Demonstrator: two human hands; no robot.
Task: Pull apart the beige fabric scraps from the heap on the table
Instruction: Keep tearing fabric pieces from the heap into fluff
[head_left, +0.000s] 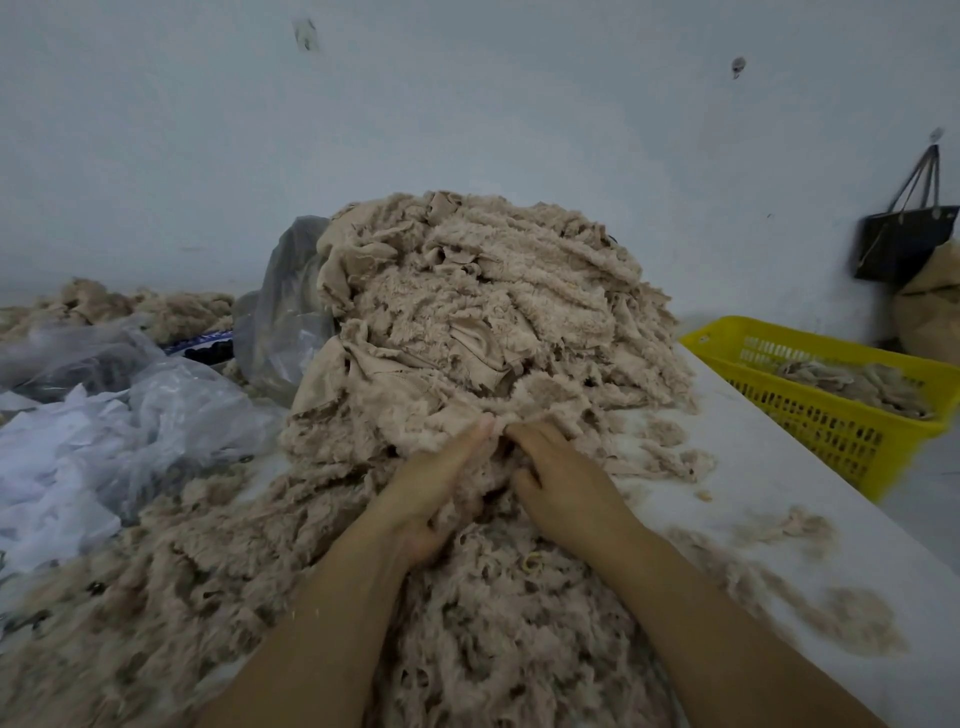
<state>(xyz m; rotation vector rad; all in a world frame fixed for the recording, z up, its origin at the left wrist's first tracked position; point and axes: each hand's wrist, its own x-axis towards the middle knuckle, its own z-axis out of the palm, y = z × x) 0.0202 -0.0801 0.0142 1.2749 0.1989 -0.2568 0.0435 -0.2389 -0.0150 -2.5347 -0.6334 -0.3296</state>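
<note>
A tall heap of fluffy beige fabric scraps (483, 312) rises in the middle of the white table (779, 467). Looser, pulled-apart beige scraps (218, 571) spread over the near half of the table under my forearms. Both hands meet at the foot of the heap. My left hand (431, 488) grips a clump of beige fabric, fingers reaching up into it. My right hand (556, 478) pinches the same clump right beside it, fingertips almost touching the left ones. The fingertips are partly buried in the fabric.
A yellow plastic basket (841, 431) holding some beige scraps sits off the table's right edge. Clear plastic bags (171, 410) and white fabric (47, 467) lie at the left. A black bag (904, 244) hangs on the wall at right.
</note>
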